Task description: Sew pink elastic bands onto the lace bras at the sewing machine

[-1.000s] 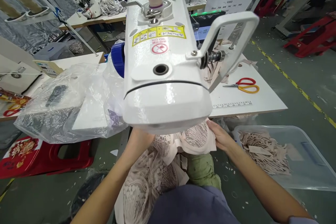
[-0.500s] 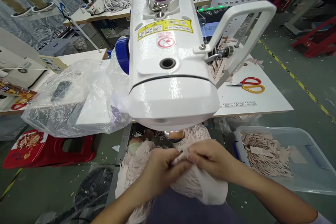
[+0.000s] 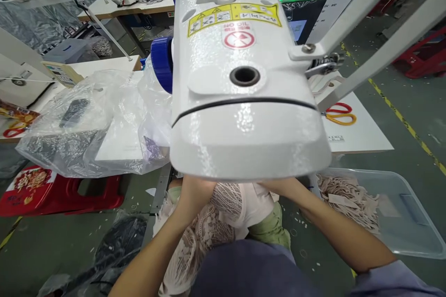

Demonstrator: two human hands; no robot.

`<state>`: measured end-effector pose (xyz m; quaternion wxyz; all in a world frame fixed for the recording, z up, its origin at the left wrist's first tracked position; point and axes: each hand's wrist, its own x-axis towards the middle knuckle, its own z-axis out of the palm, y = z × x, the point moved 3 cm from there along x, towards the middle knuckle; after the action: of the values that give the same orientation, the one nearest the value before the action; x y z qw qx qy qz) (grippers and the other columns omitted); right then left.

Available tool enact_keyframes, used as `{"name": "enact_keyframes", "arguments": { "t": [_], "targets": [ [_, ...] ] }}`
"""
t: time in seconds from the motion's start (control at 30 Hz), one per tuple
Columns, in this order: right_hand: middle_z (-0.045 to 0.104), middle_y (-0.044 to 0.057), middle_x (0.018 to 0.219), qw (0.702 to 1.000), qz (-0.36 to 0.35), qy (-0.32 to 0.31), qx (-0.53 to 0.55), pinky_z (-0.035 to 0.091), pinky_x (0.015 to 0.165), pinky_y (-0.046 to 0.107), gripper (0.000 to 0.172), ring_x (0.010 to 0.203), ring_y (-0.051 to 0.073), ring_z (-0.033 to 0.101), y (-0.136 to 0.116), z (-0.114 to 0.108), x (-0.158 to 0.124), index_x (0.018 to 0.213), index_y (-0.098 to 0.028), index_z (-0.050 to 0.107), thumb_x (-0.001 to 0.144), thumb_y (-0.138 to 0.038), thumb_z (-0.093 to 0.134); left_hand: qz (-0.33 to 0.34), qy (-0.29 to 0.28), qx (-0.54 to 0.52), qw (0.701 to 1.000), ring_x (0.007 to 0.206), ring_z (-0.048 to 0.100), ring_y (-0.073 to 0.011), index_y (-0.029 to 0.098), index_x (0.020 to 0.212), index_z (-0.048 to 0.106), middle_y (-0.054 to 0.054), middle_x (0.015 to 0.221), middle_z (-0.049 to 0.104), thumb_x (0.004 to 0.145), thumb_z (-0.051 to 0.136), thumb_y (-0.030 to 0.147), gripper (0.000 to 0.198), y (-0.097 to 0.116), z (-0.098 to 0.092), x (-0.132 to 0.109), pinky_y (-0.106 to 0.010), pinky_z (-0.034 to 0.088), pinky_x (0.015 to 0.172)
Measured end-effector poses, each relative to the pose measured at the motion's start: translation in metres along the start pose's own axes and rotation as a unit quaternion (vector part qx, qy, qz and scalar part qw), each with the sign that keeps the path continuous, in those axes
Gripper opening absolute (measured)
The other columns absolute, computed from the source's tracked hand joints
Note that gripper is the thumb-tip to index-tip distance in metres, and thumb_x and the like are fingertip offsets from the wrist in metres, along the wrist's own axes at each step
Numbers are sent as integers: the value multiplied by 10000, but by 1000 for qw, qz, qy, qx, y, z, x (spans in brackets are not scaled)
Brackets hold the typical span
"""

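A white sewing machine head (image 3: 244, 144) fills the middle of the view and hides the fingers of both hands. The back of my left hand (image 3: 198, 191) shows just below its front edge, at the left. On the other side, only the wrist end of my right hand (image 3: 283, 186) is visible. Between them hangs a pale pink lace garment (image 3: 228, 202) with a smooth plain band at its right side. More lace pieces (image 3: 188, 246) lie bunched across my lap, below my left hand. The needle area is out of sight.
A clear plastic bin (image 3: 397, 222) holding pink straps stands at the right. Scissors (image 3: 341, 113) and a ruler (image 3: 336, 138) lie on the white tabletop (image 3: 365, 134). Plastic sheeting (image 3: 87, 125) covers the left table, with a red stool (image 3: 66, 195) below. A blue handwheel (image 3: 162, 65) juts from the machine.
Both hands have moved forward with the lace garment, from in front of the machine to under its head. The view has come closer to the machine, and green cloth now shows on my lap.
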<state>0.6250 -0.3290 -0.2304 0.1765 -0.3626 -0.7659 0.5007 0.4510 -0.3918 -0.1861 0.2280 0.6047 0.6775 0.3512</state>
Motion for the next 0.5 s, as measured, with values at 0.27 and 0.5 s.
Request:
{"name": "enact_keyframes", "arguments": {
  "t": [0.27, 0.5],
  "targets": [
    [251, -37, 561, 999, 10, 5, 45, 290, 508, 264, 545, 541, 119, 288, 10, 5, 3, 547, -230, 265, 857, -597, 523, -5, -62, 39, 997, 768, 638, -234, 222, 802, 667, -30, 667, 666, 858, 580, 268, 113, -14, 0, -1, -340, 555, 719],
    [369, -19, 549, 995, 40, 27, 89, 316, 500, 266, 566, 546, 139, 379, 25, 9, -15, 560, -227, 412, 837, -709, 519, -51, 65, 63, 995, 693, 607, -212, 175, 959, 630, -36, 693, 604, 938, 492, 348, 222, -60, 10, -47, -356, 522, 729]
  ]
}}
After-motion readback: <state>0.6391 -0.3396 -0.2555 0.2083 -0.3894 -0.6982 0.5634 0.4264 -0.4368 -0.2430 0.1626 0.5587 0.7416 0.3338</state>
